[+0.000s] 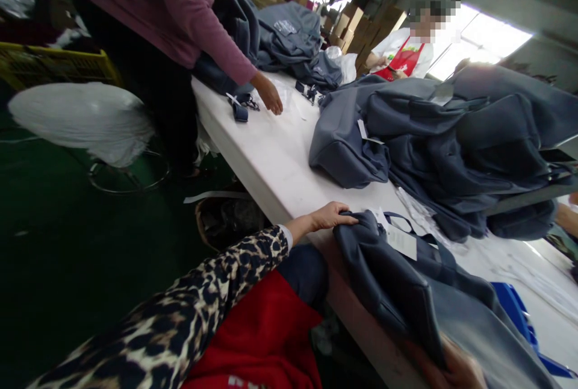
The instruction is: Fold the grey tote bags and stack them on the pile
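A dark blue-grey bag [392,268] lies across the near edge of the white table, with a white tag [401,242] on its upper side. My left hand [332,217] grips the bag's far left corner, fingers closed over the fabric. Low in the view, my right hand [456,365] holds the bag's near edge; part of that hand is hidden behind the fabric.
More grey bags [451,148] are heaped across the white table [289,160]. A blue object [519,317] lies at right. At left stand a person in a pink top [180,9] and a covered stool [85,118]. Another person wears a red apron [406,59].
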Demonstrator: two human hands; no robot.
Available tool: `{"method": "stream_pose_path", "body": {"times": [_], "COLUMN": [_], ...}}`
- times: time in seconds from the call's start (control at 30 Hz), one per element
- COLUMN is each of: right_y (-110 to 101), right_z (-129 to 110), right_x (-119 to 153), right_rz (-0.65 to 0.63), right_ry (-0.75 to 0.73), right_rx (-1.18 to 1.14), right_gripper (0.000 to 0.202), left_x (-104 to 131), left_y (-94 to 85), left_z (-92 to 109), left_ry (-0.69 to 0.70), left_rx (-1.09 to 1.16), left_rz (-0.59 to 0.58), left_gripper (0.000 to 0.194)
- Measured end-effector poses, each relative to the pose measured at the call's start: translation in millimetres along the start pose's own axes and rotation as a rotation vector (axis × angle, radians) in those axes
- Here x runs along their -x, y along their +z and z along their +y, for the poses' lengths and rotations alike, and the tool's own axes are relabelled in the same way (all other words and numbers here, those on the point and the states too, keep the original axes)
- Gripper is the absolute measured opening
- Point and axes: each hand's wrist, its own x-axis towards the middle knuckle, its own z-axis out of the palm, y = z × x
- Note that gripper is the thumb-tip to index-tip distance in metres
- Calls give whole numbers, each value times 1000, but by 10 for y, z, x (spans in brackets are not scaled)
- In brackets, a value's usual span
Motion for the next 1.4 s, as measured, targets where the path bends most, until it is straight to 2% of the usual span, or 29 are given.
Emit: {"method": "stream_pose_path", "body": {"times": [0.1,0.23,0.33,0.4,0.47,0.53,0.6,0.7,0.77,0.8,0.87,0.93,0.97,1.03,1.1,1.17,1.23,1.33,1.4], "right_y": [181,404,547,680,843,999,1112,1199,1228,1239,1264,1297,1319,1371,1409,1376,1201,644,201], "right_z": [-94,-137,-222,-311,-389,-425,-415,-370,-362,-367,-387,-411,-424,-456,-497,-534,-547,-519,-489], "right_x": [-30,56,23,-116,-319,-516,-653,-729,-730,-725,-709,-679,-658,-608,-547,-486,-452,-578,-858], "right_rz": [68,168,264,359,443,481,451,423,445,458,484,507,511,505,488,448,353,176,276], "right_ry": [20,-69,-135,-111,-35,56,103,120,112,109,96,77,65,39,21,-3,-38,-36,77], "right_rx": [-28,88,191,231,265,294,306,324,342,351,374,397,404,416,415,372,258,8,-67], "right_gripper": [38,32,29,29,34,41,45,46,48,49,51,51,50,47,46,50,54,36,30], "left_x": [-19,-96,-281,-464,-629,-673,-512,96,580,788,1066,1148,1132,1048,963,918,917,962,998], "left_y": [-29,-20,24,54,54,22,-6,82,264,383,642,876,968,1079,1094,1044,975,920,925], "left_z": [-14,52,182,285,358,367,303,154,103,103,139,182,193,191,168,142,120,97,89], "left_ry": [-19,-40,-42,-22,-7,-4,-7,-25,-7,49,67,52,43,42,60,70,61,82,119], "left_rx": [47,232,431,530,574,554,518,562,751,780,752,707,686,648,620,578,528,491,496], "left_rz": [14,-35,-62,-39,92,305,488,560,436,379,290,347,409,529,580,579,553,463,382], "left_gripper": [48,54,54,52,46,40,41,54,63,66,93,118,122,118,103,83,70,65,62]}}
